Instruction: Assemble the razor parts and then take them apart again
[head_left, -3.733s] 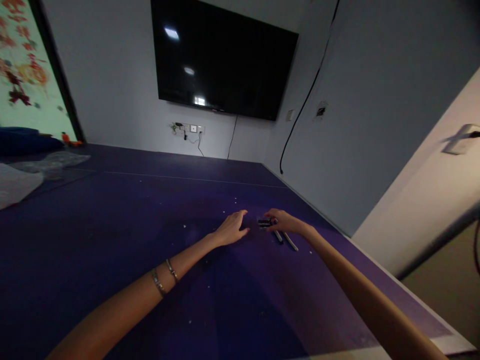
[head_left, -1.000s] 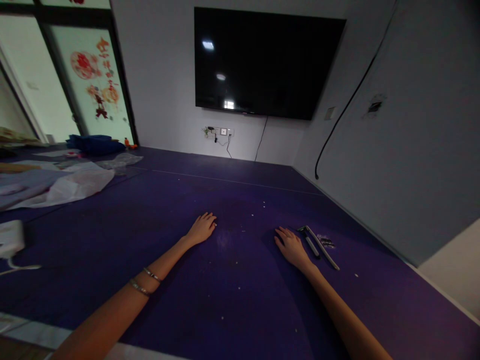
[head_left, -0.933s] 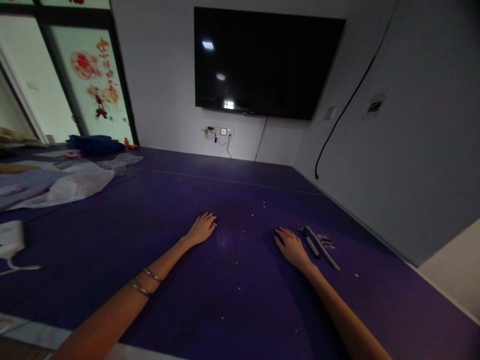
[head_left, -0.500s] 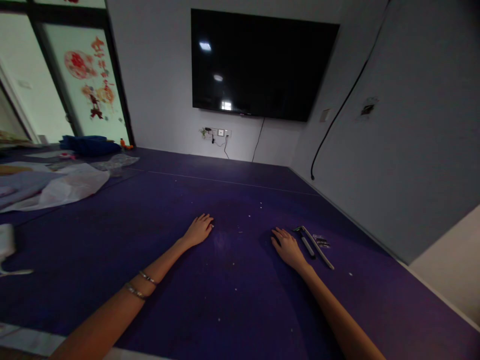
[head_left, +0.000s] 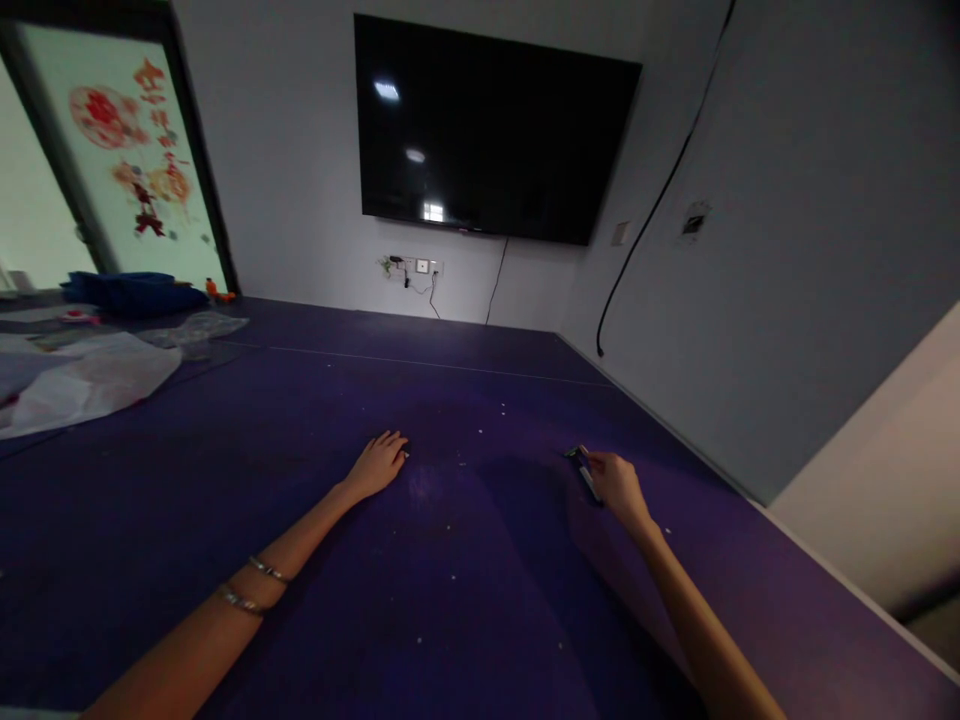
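Observation:
My left hand [head_left: 377, 465] lies flat on the dark purple surface [head_left: 337, 600], fingers stretched out, with two bracelets farther up that arm. A tiny dark and pale bit shows at its fingertips; I cannot make out what it is. My right hand [head_left: 619, 488] is at the right, thumb and fingers pinched on a slim, light-handled tool that looks like a razor [head_left: 577, 452]. Its head shows beyond my fingertips, while my hand hides most of the handle. Close beside it lies a grey and black pen-like tool [head_left: 589, 483], partly covered by my hand.
White plastic sheeting [head_left: 97, 385], a clear bag [head_left: 196, 328] and a folded blue cloth [head_left: 131, 292] lie at the far left. Small white specks dot the surface. A television [head_left: 487, 135] hangs on the wall ahead; a black cable [head_left: 652, 225] dangles at the right.
My right hand has lifted from lying flat, moved right onto the tools and closed on the razor-like one. The view has turned slightly right. My left hand stays in place.

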